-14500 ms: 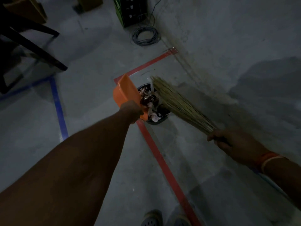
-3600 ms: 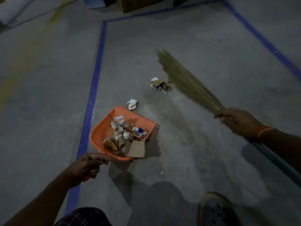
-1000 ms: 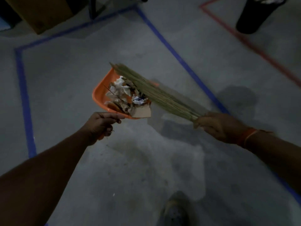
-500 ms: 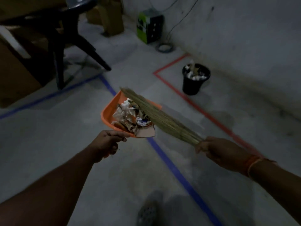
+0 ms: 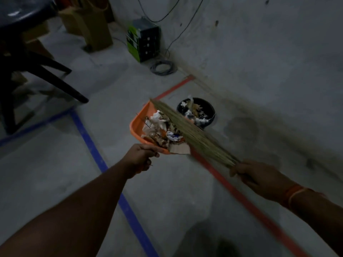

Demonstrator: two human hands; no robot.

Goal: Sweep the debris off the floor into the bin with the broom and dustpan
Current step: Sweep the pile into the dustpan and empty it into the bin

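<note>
While the left hand (image 5: 141,157) grips the orange dustpan (image 5: 136,125) heaped with debris (image 5: 161,128), the right hand (image 5: 256,176) clutches the broom (image 5: 194,135) lying across it, seemingly just short of the black bin (image 5: 208,110).

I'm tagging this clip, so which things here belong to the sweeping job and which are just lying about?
Job: orange dustpan, debris in it, broom, black bin, left hand, right hand.
Lying about: chair, green box, coiled cable, cardboard box.
</note>
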